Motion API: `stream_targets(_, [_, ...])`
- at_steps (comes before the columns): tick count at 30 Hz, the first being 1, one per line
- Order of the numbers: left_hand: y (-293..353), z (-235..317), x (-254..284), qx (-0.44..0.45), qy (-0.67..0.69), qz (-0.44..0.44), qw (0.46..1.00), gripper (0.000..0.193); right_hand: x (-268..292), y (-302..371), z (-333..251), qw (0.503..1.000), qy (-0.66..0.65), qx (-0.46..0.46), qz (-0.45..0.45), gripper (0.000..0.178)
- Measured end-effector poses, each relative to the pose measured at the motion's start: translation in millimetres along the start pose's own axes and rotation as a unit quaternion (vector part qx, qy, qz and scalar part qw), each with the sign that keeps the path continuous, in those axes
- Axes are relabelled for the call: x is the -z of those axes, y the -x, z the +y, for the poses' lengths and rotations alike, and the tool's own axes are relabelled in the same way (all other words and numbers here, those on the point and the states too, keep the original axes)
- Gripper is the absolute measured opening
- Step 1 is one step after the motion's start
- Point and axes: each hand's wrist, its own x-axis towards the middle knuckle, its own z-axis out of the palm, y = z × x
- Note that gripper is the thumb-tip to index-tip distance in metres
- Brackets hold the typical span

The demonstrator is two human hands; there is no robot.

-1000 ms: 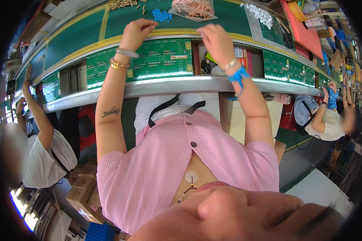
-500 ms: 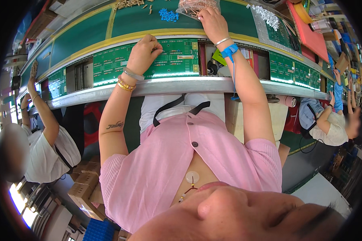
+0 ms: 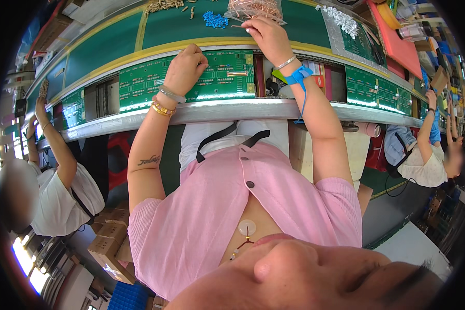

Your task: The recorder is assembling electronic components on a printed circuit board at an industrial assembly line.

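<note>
My right hand (image 3: 268, 37) is just in front of a clear plastic bag (image 3: 254, 11) of copper-coloured wire pieces. Its thumb and fingers pinch one thin copper-coloured wire piece (image 3: 237, 26), which sticks out to the left. Over the green circuit board (image 3: 139, 85) my left hand (image 3: 185, 68) is curled closed. Whatever its fingertips hold, if anything, is hidden. The board carries rows of small parts, and one longer copper-coloured piece (image 3: 237, 74) lies near its right end. A blue wrist strap (image 3: 298, 75) with a cord is around my right wrist.
Beyond the rail lie tan parts (image 3: 163, 5), small blue parts (image 3: 215, 20) and white parts (image 3: 341, 21). Another green board (image 3: 377, 90) sits farther right in the metal-edged track (image 3: 217, 110). Co-workers sit at left (image 3: 62, 191) and right (image 3: 423, 165).
My right hand has drawn back from the bag toward me, bringing out a copper-coloured wire piece. My left hand stays over the board. The right co-worker's arm has risen.
</note>
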Motion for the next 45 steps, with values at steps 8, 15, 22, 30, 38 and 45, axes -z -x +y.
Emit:
stream_targets(8, [-2,2,-3,0.0,-0.026,0.002,1.0,0.006,8,6,-16,0.999,-0.035,-0.003,-0.031,0.009])
stream_targets(15, [-3,3,-3,-0.014,-0.044,0.006,0.999,0.005,3,11,-15,0.999,-0.04,0.018,-0.023,0.006])
stream_targets(22, [-2,3,2,-0.013,-0.048,-0.011,0.999,0.008,8,20,-17,0.998,-0.049,0.021,-0.032,0.007])
stream_targets(30, [-73,-54,15,0.116,-0.017,0.102,0.988,0.019,18,47,-45,0.995,-0.019,0.027,-0.09,0.009])
stream_targets(38, [-111,-85,4,0.115,-0.144,0.06,0.981,0.024,8,65,-41,0.989,0.016,0.022,-0.144,0.011])
stream_targets(45, [-85,-73,13,0.1,-0.064,0.086,0.989,0.018,5,63,-43,0.985,0.063,0.064,-0.146,0.012])
